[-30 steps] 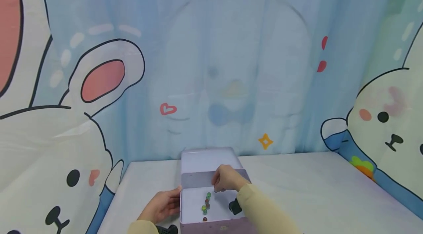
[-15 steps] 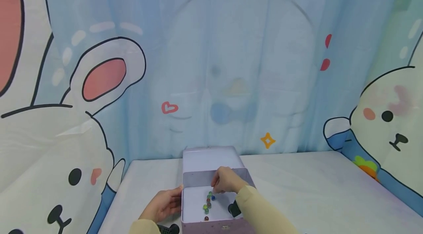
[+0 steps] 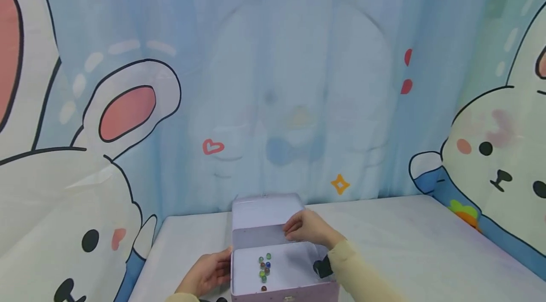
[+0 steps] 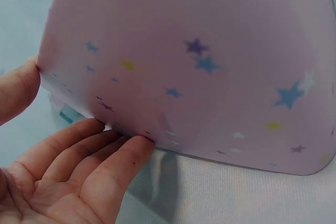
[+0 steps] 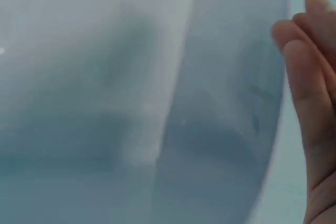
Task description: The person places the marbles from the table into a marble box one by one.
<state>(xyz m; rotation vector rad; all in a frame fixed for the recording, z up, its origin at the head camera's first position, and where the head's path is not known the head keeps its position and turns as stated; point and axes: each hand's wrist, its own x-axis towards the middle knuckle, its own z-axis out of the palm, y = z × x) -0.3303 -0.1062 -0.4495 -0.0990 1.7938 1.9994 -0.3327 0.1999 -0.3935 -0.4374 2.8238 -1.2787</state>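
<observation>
A pale lilac hinged box sits on the table, its lid tipped back. On its white floor, left of the middle, lie several small glass marbles in a loose row, green, brown and one blue. My left hand holds the box by its left side. In the left wrist view the thumb is at one edge of the star-printed wall and the fingertips at the other. My right hand hovers over the back right of the box, fingers loosely bent, no marble showing in them.
The white table spreads to both sides of the box. Behind it hangs a blue curtain with cartoon rabbits. A dark wrist device below my right hand overlaps the box's right side in the head view.
A blue marble has come out of my right hand among the others, and several marbles have shifted slightly. My right hand has then lifted away to the right. The left hand stays at the box.
</observation>
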